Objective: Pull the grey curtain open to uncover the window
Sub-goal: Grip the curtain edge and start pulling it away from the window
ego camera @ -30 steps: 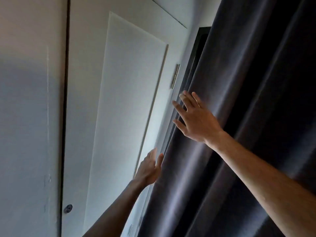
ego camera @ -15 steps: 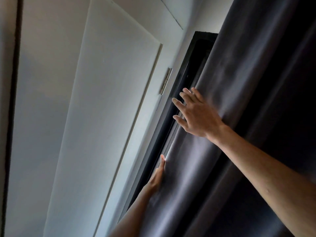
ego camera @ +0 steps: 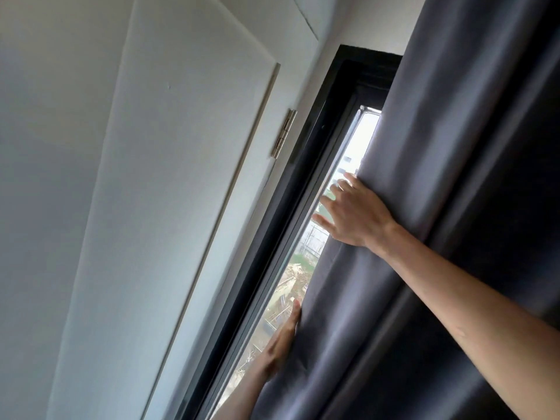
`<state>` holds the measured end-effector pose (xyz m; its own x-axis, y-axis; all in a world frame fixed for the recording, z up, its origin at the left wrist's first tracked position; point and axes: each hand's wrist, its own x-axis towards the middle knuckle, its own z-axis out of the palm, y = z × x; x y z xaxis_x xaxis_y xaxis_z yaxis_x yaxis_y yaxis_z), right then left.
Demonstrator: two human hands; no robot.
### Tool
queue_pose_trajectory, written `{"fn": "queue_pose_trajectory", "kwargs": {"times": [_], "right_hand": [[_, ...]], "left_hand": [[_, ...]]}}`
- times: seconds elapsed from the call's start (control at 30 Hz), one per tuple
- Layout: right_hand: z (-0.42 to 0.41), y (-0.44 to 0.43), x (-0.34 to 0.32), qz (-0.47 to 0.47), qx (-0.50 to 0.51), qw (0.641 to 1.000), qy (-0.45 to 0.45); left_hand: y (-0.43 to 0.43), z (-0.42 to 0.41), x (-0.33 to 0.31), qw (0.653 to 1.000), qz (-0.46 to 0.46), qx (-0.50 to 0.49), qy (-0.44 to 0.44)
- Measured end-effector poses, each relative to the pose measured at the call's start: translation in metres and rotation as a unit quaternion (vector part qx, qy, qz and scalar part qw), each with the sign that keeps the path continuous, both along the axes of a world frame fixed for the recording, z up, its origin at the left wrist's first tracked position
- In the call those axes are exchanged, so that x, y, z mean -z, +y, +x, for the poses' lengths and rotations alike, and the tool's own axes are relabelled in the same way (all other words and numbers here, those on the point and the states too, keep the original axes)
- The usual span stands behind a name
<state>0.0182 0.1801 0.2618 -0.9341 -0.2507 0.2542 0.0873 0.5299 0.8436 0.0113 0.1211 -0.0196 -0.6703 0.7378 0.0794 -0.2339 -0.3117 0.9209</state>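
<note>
The grey curtain [ego camera: 454, 207] hangs in heavy folds over the right half of the view. Its left edge stands away from the black window frame [ego camera: 306, 165], leaving a narrow strip of window glass [ego camera: 285, 286] with daylight and ground outside. My right hand [ego camera: 354, 213] lies high on the curtain's edge, palm against the cloth, fingers spread out over the glass. My left hand [ego camera: 280, 344] is lower on the same edge, its thumb pointing up and its other fingers hidden behind the fold.
A white panelled wall or door [ego camera: 169, 192] with a metal hinge [ego camera: 285, 133] fills the left side, right beside the window frame. Both forearms reach up from the bottom right.
The curtain edge has slid right, and a strip of bright glass now shows where only dark frame was. Both hands moved right with the edge, and the left hand went behind the fold.
</note>
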Motion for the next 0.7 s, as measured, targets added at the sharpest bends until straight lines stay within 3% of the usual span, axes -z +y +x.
{"fn": "queue_pose_trajectory", "kwargs": {"times": [0.3, 0.37, 0.5, 0.7], "right_hand": [[0.028, -0.005, 0.002, 0.066, -0.021, 0.998, 0.011], [0.036, -0.01, 0.002, 0.069, -0.046, 0.996, 0.018], [0.061, -0.03, 0.002, 0.056, -0.091, 0.994, 0.024], [0.123, -0.018, -0.009, 0.017, -0.164, 0.985, 0.04]], "left_hand": [[-0.01, 0.033, 0.004, 0.978, -0.049, -0.19, 0.075], [-0.014, 0.04, 0.007, 0.935, -0.122, -0.309, 0.127], [-0.03, 0.067, 0.02, 0.823, -0.206, -0.518, 0.114], [-0.033, 0.105, 0.011, 0.784, -0.157, -0.58, 0.154]]}}
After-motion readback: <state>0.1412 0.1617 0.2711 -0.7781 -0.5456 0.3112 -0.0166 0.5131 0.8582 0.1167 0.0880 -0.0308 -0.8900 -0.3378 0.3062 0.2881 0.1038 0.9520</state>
